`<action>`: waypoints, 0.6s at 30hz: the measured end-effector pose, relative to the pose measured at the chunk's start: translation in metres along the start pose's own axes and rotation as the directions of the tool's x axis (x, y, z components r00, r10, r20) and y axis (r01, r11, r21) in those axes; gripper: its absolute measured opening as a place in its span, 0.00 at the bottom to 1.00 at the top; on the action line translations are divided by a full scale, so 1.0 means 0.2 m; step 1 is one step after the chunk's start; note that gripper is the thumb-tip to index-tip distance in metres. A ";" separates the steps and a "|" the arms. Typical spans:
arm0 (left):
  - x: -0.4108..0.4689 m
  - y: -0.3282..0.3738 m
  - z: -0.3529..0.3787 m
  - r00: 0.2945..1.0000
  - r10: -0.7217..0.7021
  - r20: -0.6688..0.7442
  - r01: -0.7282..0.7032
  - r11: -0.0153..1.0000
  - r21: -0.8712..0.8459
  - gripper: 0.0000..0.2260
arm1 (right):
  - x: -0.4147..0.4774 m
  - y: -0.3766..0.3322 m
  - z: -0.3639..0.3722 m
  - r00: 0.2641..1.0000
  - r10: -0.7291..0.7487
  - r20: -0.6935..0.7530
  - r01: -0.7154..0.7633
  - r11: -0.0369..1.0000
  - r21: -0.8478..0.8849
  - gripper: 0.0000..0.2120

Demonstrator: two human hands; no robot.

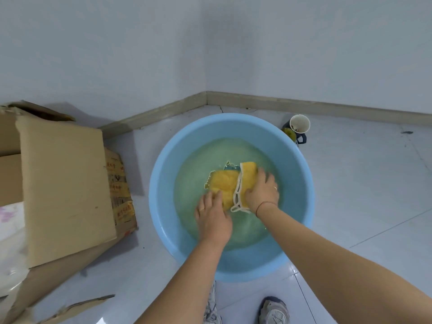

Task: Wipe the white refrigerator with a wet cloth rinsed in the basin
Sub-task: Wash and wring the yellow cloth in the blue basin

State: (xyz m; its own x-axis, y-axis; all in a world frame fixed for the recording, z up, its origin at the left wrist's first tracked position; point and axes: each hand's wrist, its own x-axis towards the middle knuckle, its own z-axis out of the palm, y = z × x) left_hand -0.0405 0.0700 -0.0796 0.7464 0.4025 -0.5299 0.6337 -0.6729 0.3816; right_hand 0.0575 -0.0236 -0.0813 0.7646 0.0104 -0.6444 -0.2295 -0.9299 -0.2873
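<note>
A round blue basin [163,206] stands on the tiled floor, partly filled with greenish water. A yellow cloth [225,183] with a white braided edge lies soaking in the water at the middle. My left hand [214,217] rests on the cloth's near left end, fingertips on the fabric. My right hand [263,191] covers the cloth's right end, fingers spread over it and dipped in the water. Whether either hand grips the fabric is hidden. No refrigerator is in view.
An open cardboard box [63,183] lies on the floor to the left of the basin. A white cup [300,123] and a dark mug [293,135] sit behind the basin's right rim near the wall corner. My two shoes [274,312] show below the basin.
</note>
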 end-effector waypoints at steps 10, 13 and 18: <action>0.17 -0.14 0.11 0.942 0.088 0.324 -0.225 0.881 0.417 0.35 | 0.10 0.12 0.27 0.955 -0.245 0.165 0.294 0.835 -0.464 0.36; 0.18 -0.14 0.13 0.940 0.082 0.330 -0.215 0.896 0.389 0.34 | 0.11 0.14 0.30 0.954 -0.267 0.139 0.301 0.829 -0.471 0.40; 0.18 -0.13 0.12 0.947 0.081 0.310 -0.197 0.910 0.364 0.33 | 0.09 0.10 0.28 0.950 -0.308 0.057 0.313 0.921 -0.231 0.34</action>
State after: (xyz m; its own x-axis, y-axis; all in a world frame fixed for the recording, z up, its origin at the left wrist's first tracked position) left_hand -0.0347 0.0881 -0.1274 0.6958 0.1346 -0.7055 0.3558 -0.9179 0.1758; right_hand 0.0319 -0.0214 -0.1384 0.7624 0.3176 -0.5638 0.1670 -0.9383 -0.3027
